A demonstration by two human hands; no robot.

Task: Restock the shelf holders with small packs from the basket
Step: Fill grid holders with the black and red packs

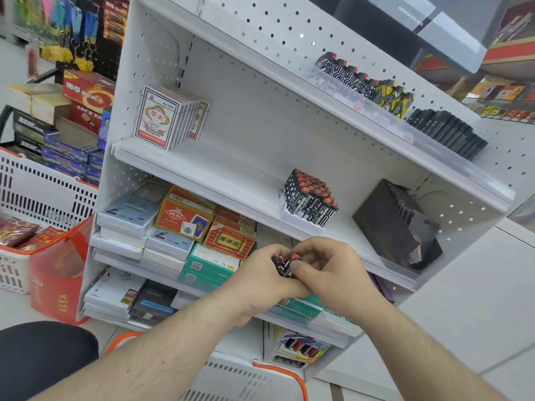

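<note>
Below the middle shelf (225, 180), left hand (260, 280) and right hand (327, 264) both pinch small black packs (282, 266); best square them before slotting upright into the holder (308, 202) above, basket (254, 380) underneath.

Two hands (292, 270), two white baskets (43, 195), one red bag (58, 279), one tray of lighters (308, 199) and one black box (393, 224) on four shelves (202, 172).

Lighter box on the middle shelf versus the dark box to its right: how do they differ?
The lighter box is white-walled, packed with red-capped, black-and-white patterned lighters; the dark box is black and holds dark packs. The lighter box looks smaller and sits further left. Both rest on the same white shelf.
</note>
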